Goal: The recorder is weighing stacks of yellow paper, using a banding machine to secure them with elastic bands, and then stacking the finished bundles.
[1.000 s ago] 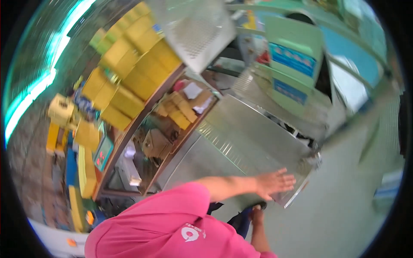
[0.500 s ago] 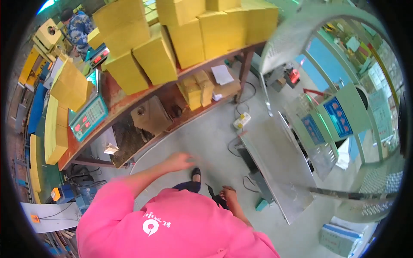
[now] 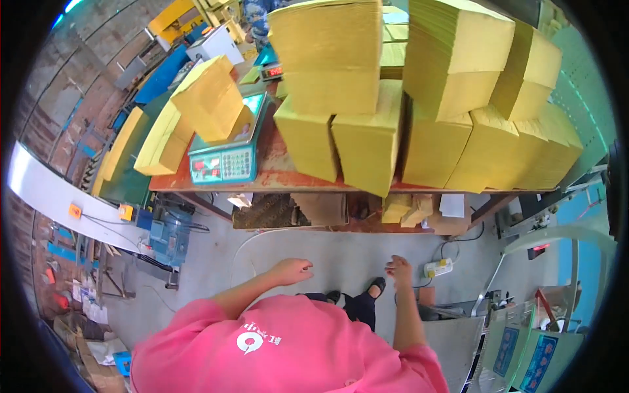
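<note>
My left hand [image 3: 293, 270] hangs over the floor in front of the table, fingers loosely bent and apart, with nothing seen in it. My right hand [image 3: 398, 270] is raised opposite it, loosely curled with its fingers apart, also without a visible object. Neither touches anything. Ahead on the red-brown table [image 3: 288, 178] stand tall stacks of yellow paper, one stack [image 3: 327, 59] set on top of others. Left of them a teal digital scale [image 3: 223, 164] carries another yellow paper block [image 3: 208, 99].
Under the table is a shelf with cardboard and small yellow blocks [image 3: 397, 208]. A white power strip [image 3: 438, 267] with cables lies on the floor at right. A metal-topped machine [image 3: 452, 344] stands at lower right, a blue motor [image 3: 169, 239] at left. Another person [image 3: 260, 16] is beyond the table.
My body and view have turned left, so the table now lies straight ahead and the metal-topped machine is at lower right. My right hand has come up and forward.
</note>
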Available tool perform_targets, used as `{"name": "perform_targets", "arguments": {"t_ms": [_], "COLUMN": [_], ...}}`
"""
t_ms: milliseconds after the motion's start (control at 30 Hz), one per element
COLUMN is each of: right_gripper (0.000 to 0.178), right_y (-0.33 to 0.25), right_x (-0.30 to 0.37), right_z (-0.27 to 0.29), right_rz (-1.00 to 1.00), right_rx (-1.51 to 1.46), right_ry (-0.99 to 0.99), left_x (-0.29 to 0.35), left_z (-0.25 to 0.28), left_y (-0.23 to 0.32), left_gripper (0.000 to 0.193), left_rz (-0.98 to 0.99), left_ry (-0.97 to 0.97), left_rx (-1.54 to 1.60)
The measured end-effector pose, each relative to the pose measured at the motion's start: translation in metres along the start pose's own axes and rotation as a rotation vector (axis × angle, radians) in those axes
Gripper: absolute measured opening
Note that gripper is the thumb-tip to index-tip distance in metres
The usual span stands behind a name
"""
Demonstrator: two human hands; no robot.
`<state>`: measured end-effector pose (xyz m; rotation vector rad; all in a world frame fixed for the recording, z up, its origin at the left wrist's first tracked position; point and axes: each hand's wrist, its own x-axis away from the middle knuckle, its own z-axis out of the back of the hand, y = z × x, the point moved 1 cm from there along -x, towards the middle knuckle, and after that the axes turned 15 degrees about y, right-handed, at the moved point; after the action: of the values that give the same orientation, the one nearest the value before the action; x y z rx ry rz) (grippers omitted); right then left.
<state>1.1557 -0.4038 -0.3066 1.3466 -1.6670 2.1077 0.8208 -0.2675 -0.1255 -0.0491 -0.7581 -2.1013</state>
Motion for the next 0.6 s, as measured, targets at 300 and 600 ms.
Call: {"name": "perform_targets", "arguments": {"t_ms": [300,600], "right_gripper": [0.044,0.041], "right_y": [-0.156,-0.206], "right_x": [-0.122,-0.207], "right_z": [0.025,0.031], "right_rz": [0.553,0.844], "right_rx": [0.567,0.823], "right_ry": [0.566,0.680], "left_x": [-0.008,0.020], "left_z": [-0.014,-0.051], "left_y": [-0.013,-0.092], "left_gripper": [0.044,0.045], "left_rz": [0.290,0.593], "left_ry": [0.002,-0.189], "left_rx": [0.005,0.073]}}
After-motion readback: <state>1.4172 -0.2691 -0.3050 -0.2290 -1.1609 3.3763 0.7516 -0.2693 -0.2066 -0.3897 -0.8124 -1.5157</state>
